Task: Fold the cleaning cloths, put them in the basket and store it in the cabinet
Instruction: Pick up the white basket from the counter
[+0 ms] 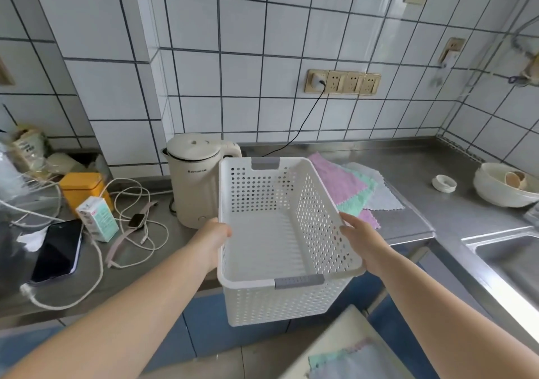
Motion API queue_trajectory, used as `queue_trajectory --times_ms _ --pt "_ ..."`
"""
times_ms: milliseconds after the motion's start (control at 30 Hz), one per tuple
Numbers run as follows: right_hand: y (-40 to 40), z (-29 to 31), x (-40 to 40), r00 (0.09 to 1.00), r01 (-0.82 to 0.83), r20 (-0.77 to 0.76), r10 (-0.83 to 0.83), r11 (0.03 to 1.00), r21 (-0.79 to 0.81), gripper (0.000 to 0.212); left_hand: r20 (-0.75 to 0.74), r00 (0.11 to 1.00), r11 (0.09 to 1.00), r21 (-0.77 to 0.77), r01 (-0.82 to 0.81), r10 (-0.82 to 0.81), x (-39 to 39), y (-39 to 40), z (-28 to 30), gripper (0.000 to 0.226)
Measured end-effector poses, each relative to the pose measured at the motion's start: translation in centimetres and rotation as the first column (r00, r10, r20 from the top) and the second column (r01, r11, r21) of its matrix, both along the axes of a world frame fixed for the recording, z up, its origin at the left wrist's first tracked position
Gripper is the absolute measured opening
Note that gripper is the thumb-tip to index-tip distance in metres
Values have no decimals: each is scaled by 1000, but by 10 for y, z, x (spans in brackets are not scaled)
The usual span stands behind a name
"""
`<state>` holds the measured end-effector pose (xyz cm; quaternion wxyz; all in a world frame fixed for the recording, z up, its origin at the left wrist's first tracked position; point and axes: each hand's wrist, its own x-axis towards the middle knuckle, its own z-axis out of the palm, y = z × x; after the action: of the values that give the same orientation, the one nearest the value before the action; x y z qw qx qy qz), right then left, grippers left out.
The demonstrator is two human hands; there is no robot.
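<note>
Nearest to the camera, at the bottom right, some cloths [347, 361] lie on a pale surface; they are blurred and I cannot tell if they are folded.

Above them, the white perforated basket [262, 247] is held in the air in front of the desk [437, 203], over the blue cabinet fronts [204, 320]. It has nothing inside. The left hand [214, 237] holds the left rim, fingers curled over the edge. The right hand [360, 237] lies along the right rim with rather straight fingers; whether the thumb is hooked below, I cannot tell. So the grip is firm on the left and more like a support on the right.

The long axis of the basket runs away from the person, from the near grey handle [299, 281] to the far grey handle [265, 163]. The opening looks up and slightly toward the camera, the far end raised.

What may go wrong: I think the right side could slip if the basket tilts more, since those fingers do not seem to close around it. The far end is just beside the kettle [195, 180] and could knock it when the basket goes down. Further back, the pink, green and grey cloths [350, 186] lie spread flat on the desk, not yet folded; the basket set on them would trap them.
</note>
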<state>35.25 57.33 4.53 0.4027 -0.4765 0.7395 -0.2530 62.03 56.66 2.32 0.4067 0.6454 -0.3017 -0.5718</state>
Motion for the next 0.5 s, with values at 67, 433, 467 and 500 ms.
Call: queue_trajectory --times_ms 67,433,467,500 --pt "-6 1 2 1000 7 22 -7 1000 1 47 14 1000 1000 5 11 -11 2 -10 -1 35" --pt "-43 -1 9 996 89 6 -89 995 -44 45 118 988 994 43 100 -105 12 -71 -2 40" --pt "-48 -2 9 996 95 5 -94 994 -46 44 123 986 994 41 104 -108 12 -77 -1 40" --pt "-54 -3 10 995 99 8 -98 994 -47 44 127 985 993 36 111 -115 13 -83 1 40"
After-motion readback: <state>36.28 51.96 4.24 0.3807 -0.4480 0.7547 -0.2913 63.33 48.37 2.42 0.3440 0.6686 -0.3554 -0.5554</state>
